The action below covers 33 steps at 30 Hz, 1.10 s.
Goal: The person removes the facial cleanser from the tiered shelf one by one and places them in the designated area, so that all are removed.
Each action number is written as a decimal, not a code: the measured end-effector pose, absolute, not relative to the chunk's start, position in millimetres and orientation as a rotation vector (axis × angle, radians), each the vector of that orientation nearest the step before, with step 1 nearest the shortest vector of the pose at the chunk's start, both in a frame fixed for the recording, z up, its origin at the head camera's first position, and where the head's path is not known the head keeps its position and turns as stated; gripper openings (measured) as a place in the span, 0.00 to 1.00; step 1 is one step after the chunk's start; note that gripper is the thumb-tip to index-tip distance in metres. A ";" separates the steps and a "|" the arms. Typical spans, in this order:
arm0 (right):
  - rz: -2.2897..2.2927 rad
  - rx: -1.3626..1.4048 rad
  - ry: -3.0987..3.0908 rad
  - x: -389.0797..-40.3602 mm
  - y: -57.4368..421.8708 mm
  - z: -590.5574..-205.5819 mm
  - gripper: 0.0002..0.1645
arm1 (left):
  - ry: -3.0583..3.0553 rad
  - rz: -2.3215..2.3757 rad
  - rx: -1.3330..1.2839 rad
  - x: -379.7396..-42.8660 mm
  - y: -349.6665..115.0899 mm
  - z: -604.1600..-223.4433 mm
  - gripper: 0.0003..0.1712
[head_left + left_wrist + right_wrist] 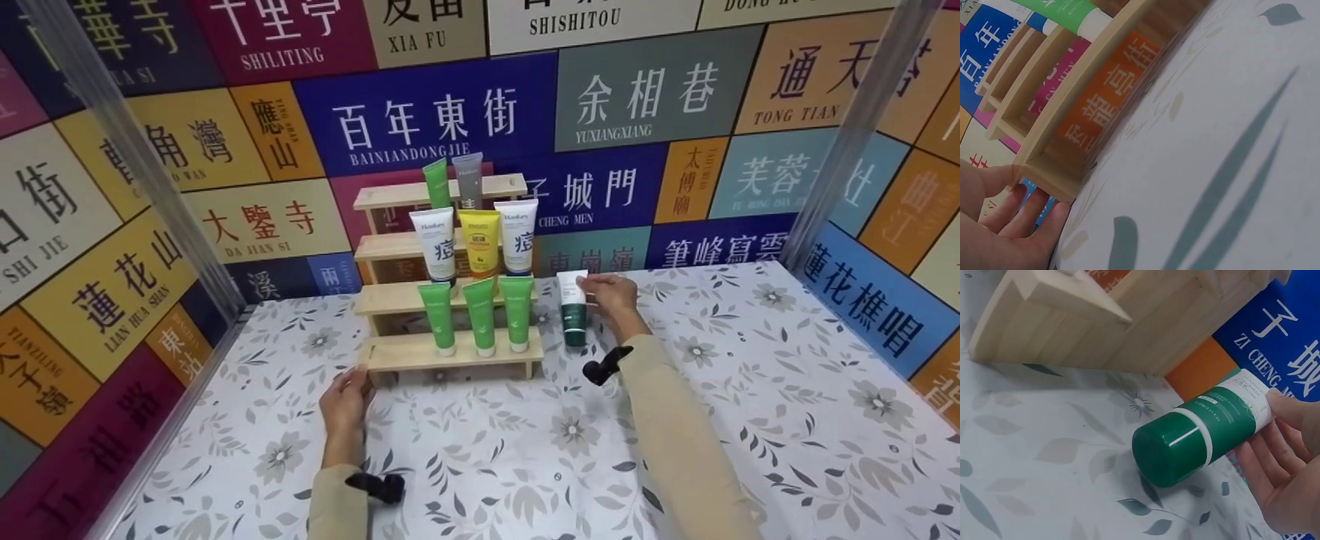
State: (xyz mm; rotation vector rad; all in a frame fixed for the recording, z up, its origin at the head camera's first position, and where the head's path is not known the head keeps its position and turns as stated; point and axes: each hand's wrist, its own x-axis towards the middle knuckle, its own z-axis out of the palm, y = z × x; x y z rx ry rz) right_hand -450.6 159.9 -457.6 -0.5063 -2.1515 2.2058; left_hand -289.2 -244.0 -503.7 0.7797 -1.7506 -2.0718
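Observation:
A stepped wooden rack (397,352) stands at the back of the table with tubes upright on its tiers. My left hand (346,397) holds its lower front left corner; in the left wrist view the thumb lies over the end of the bottom tier (1053,177) and the fingers are against its side. To the right of the rack, my right hand (613,296) pinches a white and dark green squeeze tube (574,311) by its flat white end. The tube's green cap (1171,450) points down, close over the tablecloth, in the right wrist view.
Three green tubes (480,319) stand on the lowest tier. Higher up are two white tubes (435,244), a yellow tube (478,240), a small green tube (436,184) and a grey tube (468,180). Sign-printed walls (630,97) enclose the floral tablecloth (510,450).

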 end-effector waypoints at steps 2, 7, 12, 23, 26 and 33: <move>2.215 -0.526 -2.146 -450.1 159.5 -461.5 0.26 | -1.745 -2.081 0.789 -289.7 -242.1 -503.8 0.26; 2.181 -0.544 -2.114 -452.0 155.6 -471.5 0.24 | -1.753 -2.097 0.799 -290.7 -241.5 -502.9 0.26; 2.127 -0.575 -2.115 -456.3 152.7 -479.8 0.22 | -1.773 -2.099 0.789 -289.1 -244.5 -502.8 0.27; 1.934 -0.638 -2.334 -453.6 154.5 -485.5 0.22 | -1.765 -2.132 0.789 -288.6 -243.5 -500.7 0.28; 1.976 -0.599 -2.372 -451.7 157.1 -481.9 0.24 | -1.764 -2.129 0.787 -288.9 -243.4 -500.8 0.28; 2.062 -0.323 -2.495 -447.1 167.2 -459.4 0.28 | -1.773 -2.095 0.789 -289.6 -245.1 -503.9 0.27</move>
